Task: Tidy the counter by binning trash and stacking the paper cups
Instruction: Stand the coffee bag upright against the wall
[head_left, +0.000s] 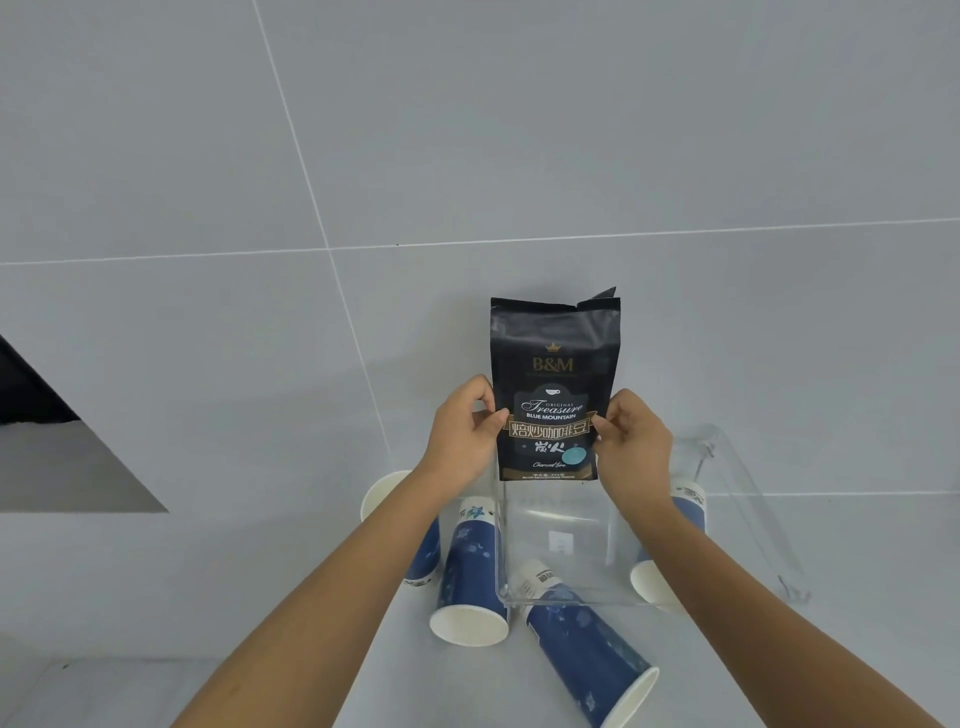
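Note:
A black coffee bag (555, 358) with gold and white print is held upright in the air by both hands. My left hand (465, 423) pinches its left edge and my right hand (631, 434) pinches its right edge. The bag hangs just above a clear plastic box (558, 582) standing on the counter. Several blue-and-white paper cups lie on their sides around the box: one (470, 577) left of it, one (587, 654) in front, one (421, 545) partly hidden under my left forearm, and one (691, 512) seen behind the box at the right.
The clear box's hinged lid (748, 499) lies open to the right. The pale grey counter (208, 571) meets a tiled wall (467, 130) behind. A dark opening (26, 395) shows at the left edge.

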